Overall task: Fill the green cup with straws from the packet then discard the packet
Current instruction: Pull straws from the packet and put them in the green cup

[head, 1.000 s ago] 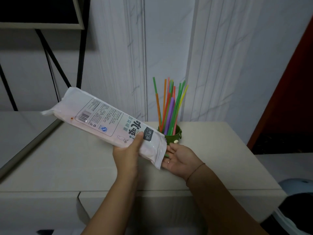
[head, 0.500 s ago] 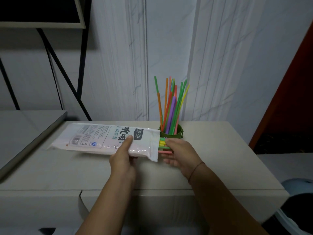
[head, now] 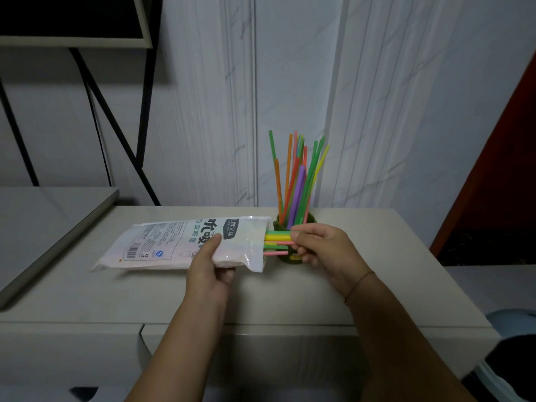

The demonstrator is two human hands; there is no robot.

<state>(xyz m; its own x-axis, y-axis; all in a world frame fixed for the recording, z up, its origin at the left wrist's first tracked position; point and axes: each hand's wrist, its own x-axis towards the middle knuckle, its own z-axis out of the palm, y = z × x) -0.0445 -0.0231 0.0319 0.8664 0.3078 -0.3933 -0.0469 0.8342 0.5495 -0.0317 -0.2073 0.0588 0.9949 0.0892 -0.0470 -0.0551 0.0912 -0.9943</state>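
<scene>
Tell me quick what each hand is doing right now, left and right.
Left hand: grips the packet, thumb on top.
Right hand: pinches the straws sticking out of the packet's open end.

Green cup (head: pixel 311 221) partly behind right hand (head: pixel 324 252)

packet (head: pixel 174 242): 1 | green cup (head: pixel 310 219): 1 | straws (head: pixel 298 187): too bunched to count

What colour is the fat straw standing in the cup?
The fat straw is purple; the head view shows it in the green cup.
</scene>
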